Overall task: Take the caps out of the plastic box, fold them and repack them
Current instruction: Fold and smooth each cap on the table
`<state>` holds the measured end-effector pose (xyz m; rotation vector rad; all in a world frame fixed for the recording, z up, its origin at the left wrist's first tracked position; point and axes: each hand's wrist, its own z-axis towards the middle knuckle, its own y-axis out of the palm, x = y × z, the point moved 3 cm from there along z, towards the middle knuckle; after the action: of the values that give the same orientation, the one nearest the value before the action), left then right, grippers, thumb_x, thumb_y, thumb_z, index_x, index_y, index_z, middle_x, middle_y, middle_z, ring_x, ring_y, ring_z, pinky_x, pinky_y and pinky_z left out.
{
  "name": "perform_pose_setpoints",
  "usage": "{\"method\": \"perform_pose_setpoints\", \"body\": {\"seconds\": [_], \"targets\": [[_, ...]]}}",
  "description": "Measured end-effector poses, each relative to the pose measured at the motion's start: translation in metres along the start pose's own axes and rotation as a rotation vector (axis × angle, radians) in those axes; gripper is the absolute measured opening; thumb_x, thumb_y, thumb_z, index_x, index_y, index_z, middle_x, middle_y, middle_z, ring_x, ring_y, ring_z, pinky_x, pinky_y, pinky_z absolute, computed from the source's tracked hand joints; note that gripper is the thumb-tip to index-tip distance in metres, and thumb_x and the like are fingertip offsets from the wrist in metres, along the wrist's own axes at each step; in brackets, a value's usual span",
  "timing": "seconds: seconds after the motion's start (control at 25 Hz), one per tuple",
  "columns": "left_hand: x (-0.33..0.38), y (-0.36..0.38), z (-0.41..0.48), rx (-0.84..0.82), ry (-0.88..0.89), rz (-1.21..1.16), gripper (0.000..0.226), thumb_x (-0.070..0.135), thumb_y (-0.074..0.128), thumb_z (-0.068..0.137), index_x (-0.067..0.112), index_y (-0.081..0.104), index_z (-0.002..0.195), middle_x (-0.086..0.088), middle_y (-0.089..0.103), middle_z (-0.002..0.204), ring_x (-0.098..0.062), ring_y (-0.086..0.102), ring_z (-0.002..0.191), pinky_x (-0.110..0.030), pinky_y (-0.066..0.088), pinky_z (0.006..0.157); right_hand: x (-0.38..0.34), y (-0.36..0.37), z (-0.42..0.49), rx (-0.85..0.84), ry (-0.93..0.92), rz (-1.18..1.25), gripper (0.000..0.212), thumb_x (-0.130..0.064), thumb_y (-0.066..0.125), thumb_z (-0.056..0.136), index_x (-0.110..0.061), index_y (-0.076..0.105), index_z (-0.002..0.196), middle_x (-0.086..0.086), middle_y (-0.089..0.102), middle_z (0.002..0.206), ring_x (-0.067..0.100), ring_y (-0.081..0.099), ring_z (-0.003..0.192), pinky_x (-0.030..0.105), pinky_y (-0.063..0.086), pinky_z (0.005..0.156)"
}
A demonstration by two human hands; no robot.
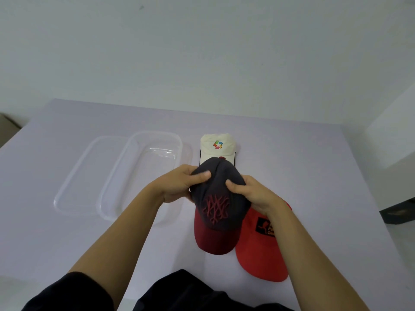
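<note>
I hold a dark grey cap (221,198) with a dark red brim and red stitched logo above the table, brim toward me. My left hand (179,185) grips the crown's left side, thumb on top. My right hand (251,194) grips the right side, thumb pressing into the crown. Beneath it to the right, a red cap (260,248) with a black patch lies flat on the table. A cream cap (216,147) with a coloured logo lies flat beyond the held cap. The clear plastic box (125,176) stands to the left with nothing inside.
The box's clear lid (74,176) lies flat to the left of the box, partly under it. All of this rests on a white table (314,176). A pale wall rises behind the table, and a dark object sits at the right edge.
</note>
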<state>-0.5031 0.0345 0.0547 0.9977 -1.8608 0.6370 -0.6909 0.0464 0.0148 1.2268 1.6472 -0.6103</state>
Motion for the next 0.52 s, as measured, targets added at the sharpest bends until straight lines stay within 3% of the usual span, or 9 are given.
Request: {"method": "perform_pose_setpoints", "body": {"seconds": [0.12, 0.24, 0.4, 0.52], "targets": [[0.008, 0.010, -0.007, -0.022, 0.092, -0.299, 0.036, 0.034, 0.045, 0.090, 0.011, 0.063, 0.112, -0.005, 0.074, 0.101, -0.020, 0.070, 0.093, -0.039, 0.059, 0.075, -0.007, 0.010, -0.011, -0.049, -0.121, 0.283, 0.055, -0.041, 0.080, 0.066, -0.010, 0.067, 0.109, 0.011, 0.072, 0.109, 0.024, 0.068, 0.100, 0.032, 0.056, 0.084], [0.007, 0.012, -0.010, -0.007, 0.104, -0.379, 0.039, 0.037, 0.046, 0.085, 0.011, 0.064, 0.109, -0.006, 0.074, 0.100, -0.021, 0.071, 0.092, -0.038, 0.059, 0.071, -0.012, 0.013, -0.013, -0.039, -0.143, 0.282, 0.047, -0.040, 0.080, 0.065, -0.012, 0.070, 0.102, 0.010, 0.074, 0.104, 0.023, 0.070, 0.095, 0.031, 0.057, 0.081], [-0.001, -0.004, -0.020, -0.002, -0.050, 0.124, 0.038, 0.041, 0.045, 0.095, 0.014, 0.065, 0.114, -0.009, 0.071, 0.110, -0.025, 0.066, 0.103, -0.047, 0.056, 0.085, -0.018, -0.004, -0.015, 0.009, 0.006, -0.161, 0.029, -0.021, 0.064, 0.087, -0.014, 0.065, 0.116, 0.006, 0.071, 0.112, 0.025, 0.066, 0.107, 0.038, 0.051, 0.094], [-0.001, -0.006, -0.025, 0.011, -0.052, 0.177, 0.036, 0.039, 0.044, 0.097, 0.016, 0.062, 0.117, -0.009, 0.070, 0.111, -0.026, 0.066, 0.102, -0.050, 0.056, 0.084, -0.009, 0.000, -0.014, 0.014, 0.086, -0.162, 0.029, -0.023, 0.052, 0.096, -0.021, 0.059, 0.124, -0.001, 0.069, 0.116, 0.019, 0.064, 0.108, 0.034, 0.052, 0.086]]}}
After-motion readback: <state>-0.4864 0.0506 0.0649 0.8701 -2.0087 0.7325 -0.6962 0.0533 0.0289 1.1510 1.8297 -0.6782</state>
